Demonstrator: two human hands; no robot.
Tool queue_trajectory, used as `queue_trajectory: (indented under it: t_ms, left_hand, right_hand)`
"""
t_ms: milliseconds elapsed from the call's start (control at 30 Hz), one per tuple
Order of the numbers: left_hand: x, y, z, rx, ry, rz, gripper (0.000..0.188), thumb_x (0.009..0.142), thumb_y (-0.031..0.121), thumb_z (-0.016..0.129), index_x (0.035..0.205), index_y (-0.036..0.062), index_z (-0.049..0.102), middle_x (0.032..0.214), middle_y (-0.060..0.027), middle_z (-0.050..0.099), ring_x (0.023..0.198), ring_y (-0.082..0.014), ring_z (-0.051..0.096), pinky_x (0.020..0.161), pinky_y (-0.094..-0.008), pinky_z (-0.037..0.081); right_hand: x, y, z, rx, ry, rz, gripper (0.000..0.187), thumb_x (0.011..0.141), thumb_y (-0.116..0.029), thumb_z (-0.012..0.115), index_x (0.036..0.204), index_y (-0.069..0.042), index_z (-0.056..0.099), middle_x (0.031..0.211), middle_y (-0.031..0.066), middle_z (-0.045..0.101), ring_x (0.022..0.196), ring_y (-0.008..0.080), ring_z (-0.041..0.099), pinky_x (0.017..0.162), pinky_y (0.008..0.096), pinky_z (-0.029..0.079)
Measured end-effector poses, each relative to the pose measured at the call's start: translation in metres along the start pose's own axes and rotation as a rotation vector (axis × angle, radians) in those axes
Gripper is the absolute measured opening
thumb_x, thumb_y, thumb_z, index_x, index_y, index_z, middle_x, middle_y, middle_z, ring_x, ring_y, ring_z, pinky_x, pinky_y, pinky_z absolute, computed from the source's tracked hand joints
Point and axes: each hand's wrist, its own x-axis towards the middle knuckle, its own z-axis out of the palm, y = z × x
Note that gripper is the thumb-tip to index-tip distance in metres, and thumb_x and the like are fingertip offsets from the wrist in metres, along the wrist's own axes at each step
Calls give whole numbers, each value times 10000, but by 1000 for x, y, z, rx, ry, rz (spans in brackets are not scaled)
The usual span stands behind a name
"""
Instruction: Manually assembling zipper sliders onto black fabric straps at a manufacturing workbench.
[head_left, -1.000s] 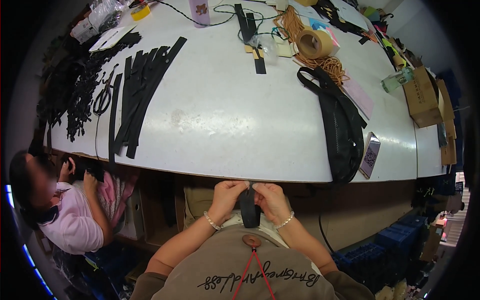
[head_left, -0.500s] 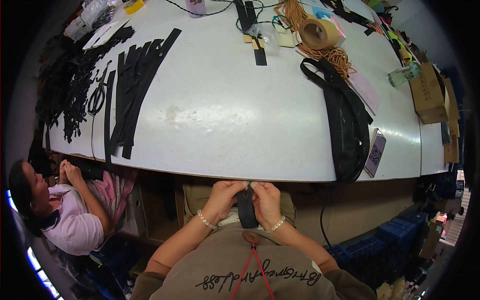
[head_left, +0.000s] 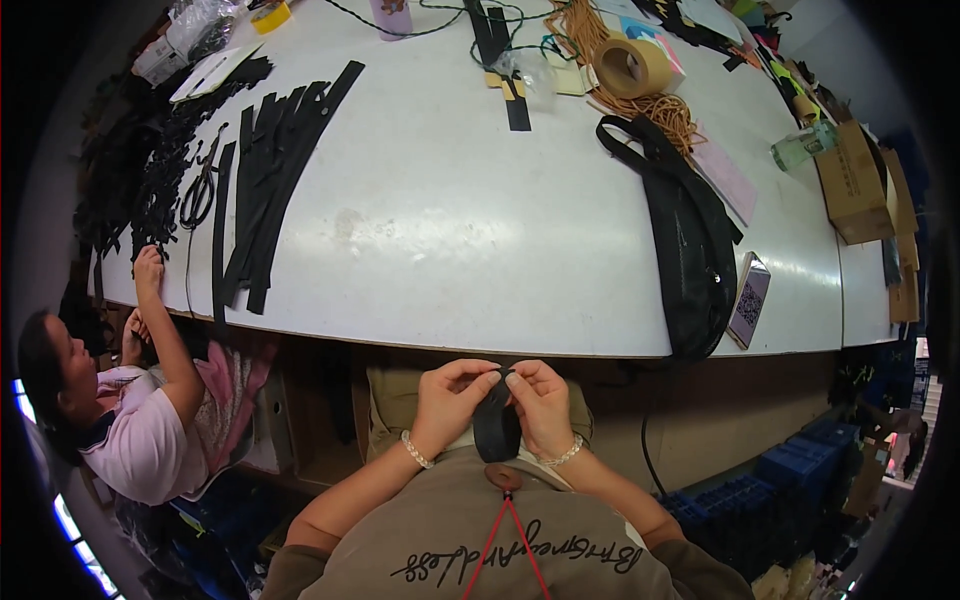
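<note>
Just off the table's near edge, over my lap, a black fabric strip [head_left: 496, 425] hangs in a bent loop. Its upper end is pinched between the thumb and fingers of my left hand [head_left: 450, 402]. My right hand [head_left: 543, 405], close beside the left, grips the same end with thumb and fingertips. Whatever small part may sit between the fingertips is too small to make out. Beaded bracelets circle both wrists.
Long black strips [head_left: 275, 190] lie on the white table [head_left: 450, 240], beside scissors [head_left: 198, 190] and a black pile [head_left: 155, 160]. A co-worker's hand [head_left: 148, 268] touches that pile. On the right are a black bag [head_left: 690, 250], a phone [head_left: 750, 305] and a tape roll [head_left: 632, 68].
At left, the co-worker's hand has reached up onto the table to the black pile. My hands have shifted slightly, and the strip between them now bows into a rounder loop.
</note>
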Motion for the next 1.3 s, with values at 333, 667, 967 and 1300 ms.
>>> queue_trajectory:
  t_ms: [333,667,967,1300]
  left_hand:
    - [-5,9,2,193,-45,373,108,747,-42,669,843,7,659,861,-75,658,772,-136,608,686,-232,481]
    - [1,-4,-3,-29,-71,-44,85,810,19,651,881,-11,616,837,-47,657,755,-69,590,670,-195,476]
    - [4,-21,-7,-207,-55,-322,68,831,40,637,876,7,598,814,-57,652,706,-75,603,627,-189,484]
    - [-19,0,-9,-123,-79,-370,64,836,29,624,792,10,582,791,-64,648,696,-72,590,641,-189,479]
  right_hand:
    - [-11,-11,4,-164,-68,-340,101,842,35,587,940,17,573,880,37,589,739,83,560,655,213,477]
    - [-6,-9,-2,-167,-10,-149,106,840,13,596,939,18,557,808,43,586,663,93,563,599,221,483]
    - [0,-4,-10,53,83,221,65,862,-63,582,904,-17,562,756,39,588,584,116,557,545,255,470]
    - [-22,-17,-4,-29,3,316,67,852,-57,599,879,-7,563,717,37,596,579,105,571,545,232,478]
